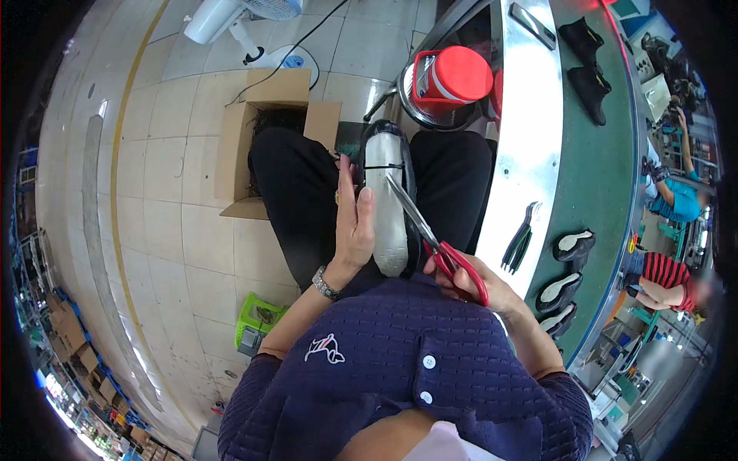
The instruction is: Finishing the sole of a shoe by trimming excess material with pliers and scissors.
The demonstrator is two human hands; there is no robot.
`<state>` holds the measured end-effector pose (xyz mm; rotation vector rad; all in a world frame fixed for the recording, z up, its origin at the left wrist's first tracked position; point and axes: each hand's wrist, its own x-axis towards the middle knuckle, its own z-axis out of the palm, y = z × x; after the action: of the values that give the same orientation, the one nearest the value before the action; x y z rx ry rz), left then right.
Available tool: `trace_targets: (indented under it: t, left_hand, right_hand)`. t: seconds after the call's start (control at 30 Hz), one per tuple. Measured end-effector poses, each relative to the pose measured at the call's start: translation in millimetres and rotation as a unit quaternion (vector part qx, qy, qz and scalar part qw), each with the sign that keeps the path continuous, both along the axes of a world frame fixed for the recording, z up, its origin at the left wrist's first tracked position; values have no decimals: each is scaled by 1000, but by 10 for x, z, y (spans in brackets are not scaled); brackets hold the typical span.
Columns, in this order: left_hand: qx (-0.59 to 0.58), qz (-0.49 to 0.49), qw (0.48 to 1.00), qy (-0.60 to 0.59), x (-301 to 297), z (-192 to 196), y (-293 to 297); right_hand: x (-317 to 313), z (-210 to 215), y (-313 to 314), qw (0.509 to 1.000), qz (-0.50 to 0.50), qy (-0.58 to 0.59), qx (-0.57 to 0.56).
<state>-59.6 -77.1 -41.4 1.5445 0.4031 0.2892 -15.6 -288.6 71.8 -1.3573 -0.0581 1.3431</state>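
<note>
A black shoe [384, 207] rests between my thighs with its pale silvery sole facing up. A thin dark strand crosses the sole near its far end. My left hand [355, 227] lies along the shoe's left side, fingers stretched out and thumb at the sole's edge. My right hand [469, 278] is closed round the red handles of a pair of scissors [419, 219]. The blades reach over the sole, and their tips lie just below the strand; whether they touch it I cannot tell.
An open cardboard box [237, 154] stands by my left leg, with a fan [254, 31] beyond. A red container [461, 73] sits on a round stool ahead. Right of me, dark-handled pliers [521, 242] lie on a metal ledge beside a green conveyor [592, 169] carrying several shoes. Other people work further right.
</note>
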Motion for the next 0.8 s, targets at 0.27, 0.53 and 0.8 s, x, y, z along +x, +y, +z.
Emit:
trace_targets:
  t: [0.27, 0.53, 0.8]
  left_hand:
    - [5, 1, 1000, -25, 19, 80, 55]
    - [262, 21, 961, -87, 274, 337, 141]
    - [512, -9, 847, -144, 577, 343, 5]
  right_hand:
    - [28, -13, 446, 987, 15, -42, -156]
    - [-147, -5, -252, 963, 26, -165, -211]
    - [159, -689, -920, 844, -234, -315, -365]
